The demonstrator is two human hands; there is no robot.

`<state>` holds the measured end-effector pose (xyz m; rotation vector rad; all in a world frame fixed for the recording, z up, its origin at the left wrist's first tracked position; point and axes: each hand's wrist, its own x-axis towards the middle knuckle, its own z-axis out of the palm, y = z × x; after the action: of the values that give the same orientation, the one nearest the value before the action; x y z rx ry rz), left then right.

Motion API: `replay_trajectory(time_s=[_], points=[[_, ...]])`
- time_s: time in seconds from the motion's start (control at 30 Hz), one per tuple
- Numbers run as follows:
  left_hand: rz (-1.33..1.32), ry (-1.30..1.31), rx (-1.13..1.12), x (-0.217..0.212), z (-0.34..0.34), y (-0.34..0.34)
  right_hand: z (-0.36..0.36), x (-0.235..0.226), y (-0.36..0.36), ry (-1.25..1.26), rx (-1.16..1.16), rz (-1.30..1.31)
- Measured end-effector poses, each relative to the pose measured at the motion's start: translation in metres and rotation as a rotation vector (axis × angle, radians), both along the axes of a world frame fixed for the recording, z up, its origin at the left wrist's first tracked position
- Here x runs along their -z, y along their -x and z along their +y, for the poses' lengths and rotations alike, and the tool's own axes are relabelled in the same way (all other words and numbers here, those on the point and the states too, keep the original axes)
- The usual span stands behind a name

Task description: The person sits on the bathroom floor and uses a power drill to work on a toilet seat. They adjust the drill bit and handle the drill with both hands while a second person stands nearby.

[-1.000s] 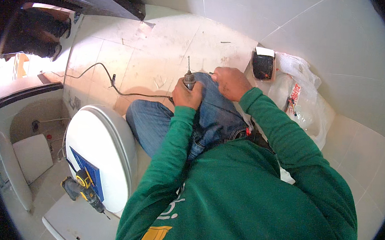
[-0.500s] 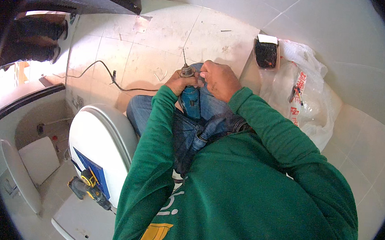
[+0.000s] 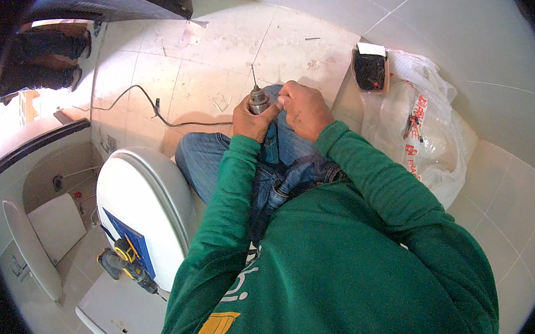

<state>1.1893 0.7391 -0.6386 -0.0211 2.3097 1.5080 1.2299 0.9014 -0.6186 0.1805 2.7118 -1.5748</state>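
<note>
1) The left hand (image 3: 249,121) grips the drill (image 3: 271,146) around its chuck (image 3: 259,102), over the jeans (image 3: 201,163)
2) The right hand (image 3: 307,111) is clenched beside it; I cannot tell if it holds something
3) Step seems chuck adjusting; next move calls for steady left grip

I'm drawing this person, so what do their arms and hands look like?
The left sleeve and right sleeve are long, green and wrinkled, reaching about to the wrists. I see no pictures on them. The left hand and right hand wear no gloves.
</note>
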Motion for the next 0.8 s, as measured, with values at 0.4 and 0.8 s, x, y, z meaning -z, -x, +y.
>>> replay_trajectory(time_s=[0.4, 0.8], points=[[-0.312, -0.372, 0.167, 0.016, -0.021, 0.020, -0.006, -0.003, 0.001, 0.119, -0.073, 0.027], [-0.349, -0.406, 0.182, 0.027, -0.025, 0.020, -0.005, -0.013, 0.001, 0.133, -0.065, 0.027]])
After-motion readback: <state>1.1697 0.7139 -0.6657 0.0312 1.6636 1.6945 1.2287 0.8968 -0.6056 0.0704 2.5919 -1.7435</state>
